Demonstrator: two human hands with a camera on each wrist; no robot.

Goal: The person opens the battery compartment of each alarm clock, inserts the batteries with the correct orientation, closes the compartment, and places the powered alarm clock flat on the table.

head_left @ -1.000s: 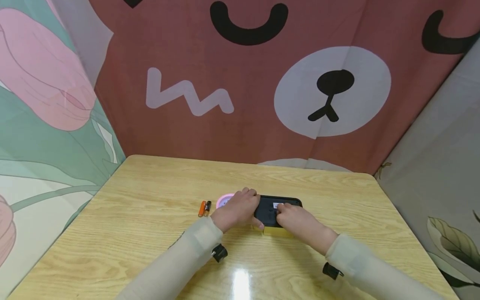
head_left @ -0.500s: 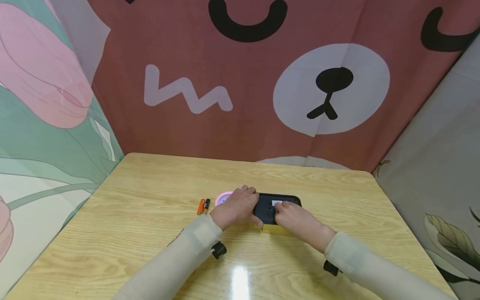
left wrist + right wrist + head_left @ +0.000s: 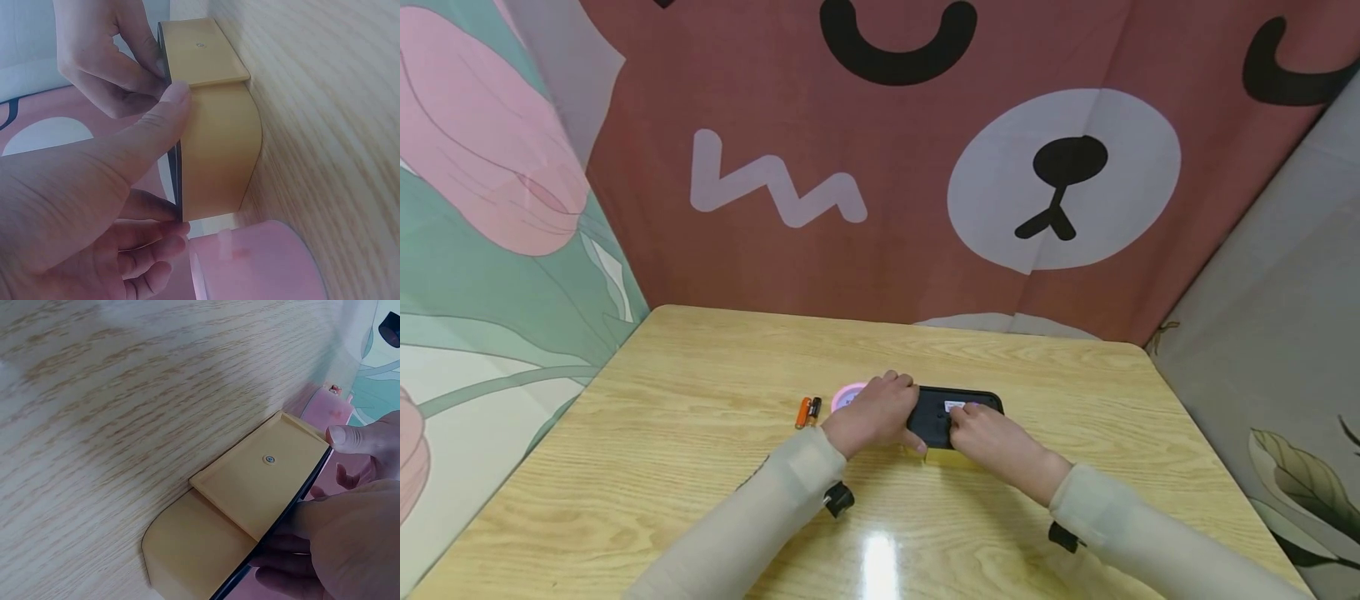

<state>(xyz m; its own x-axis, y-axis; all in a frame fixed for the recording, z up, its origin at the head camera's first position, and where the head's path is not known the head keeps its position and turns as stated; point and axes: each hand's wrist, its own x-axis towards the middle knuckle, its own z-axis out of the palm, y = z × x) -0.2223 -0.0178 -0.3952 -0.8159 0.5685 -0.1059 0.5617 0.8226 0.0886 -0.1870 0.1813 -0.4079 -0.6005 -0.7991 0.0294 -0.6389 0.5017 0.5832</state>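
Observation:
A yellow box-shaped device (image 3: 931, 419) lies on the table with its black face, which bears a white label, turned up. My left hand (image 3: 877, 417) grips its left end, the thumb (image 3: 172, 100) on the near edge and the fingers over the far side. My right hand (image 3: 992, 437) has its fingers bent against the black face. Whether they pinch a small part there is hidden. In the right wrist view the yellow side (image 3: 265, 475) shows a raised panel with a small screw-like dot. An orange battery (image 3: 803, 413) and a black-and-copper battery (image 3: 814, 411) lie left of the hands.
A round pink-rimmed object (image 3: 844, 395) stands just left of the device, partly behind my left hand; its pink side (image 3: 259, 262) shows in the left wrist view. The wooden table (image 3: 715, 358) ends at a bear-printed cloth (image 3: 775, 275) behind.
The camera view has shifted slightly. Both hands keep nearly the same place on the device, with only slight movement of the right fingers. The batteries lie still.

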